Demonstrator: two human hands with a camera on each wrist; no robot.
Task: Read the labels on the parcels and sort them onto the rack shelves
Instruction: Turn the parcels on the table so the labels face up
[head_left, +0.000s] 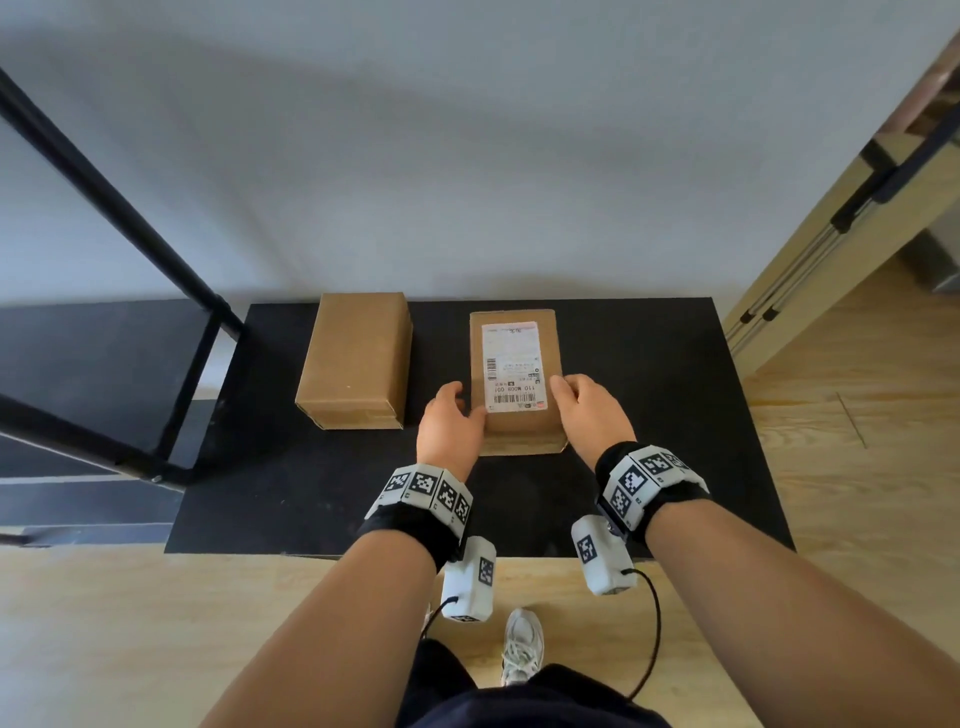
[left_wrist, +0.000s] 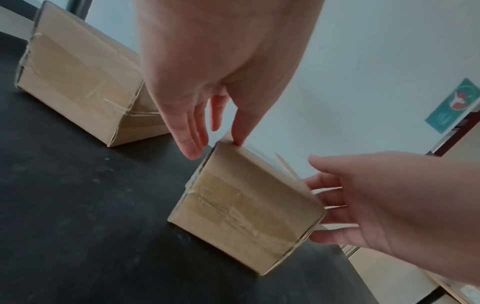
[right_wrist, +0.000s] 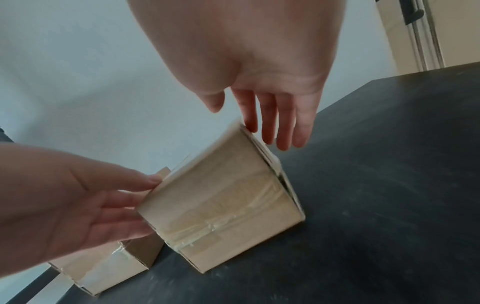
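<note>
Two cardboard parcels lie on a black table (head_left: 649, 415). The right parcel (head_left: 519, 431) (left_wrist: 241, 205) (right_wrist: 226, 203) carries a white shipping label (head_left: 514, 364) face up. My left hand (head_left: 465, 402) (left_wrist: 215, 144) touches its left side with straight fingers, thumb on the top edge. My right hand (head_left: 576, 400) (right_wrist: 249, 123) lies against its right side, fingers straight and spread. The parcel rests on the table. The left parcel (head_left: 356, 358) (left_wrist: 78, 78) shows a plain top and taped end; nothing touches it.
A black metal rack (head_left: 104, 171) stands at the left, its dark lower shelf (head_left: 93, 353) beside the table. A white wall runs behind. A pale wooden panel with a dark handle (head_left: 831, 234) stands at the right. My shoe (head_left: 522, 644) is on the wooden floor.
</note>
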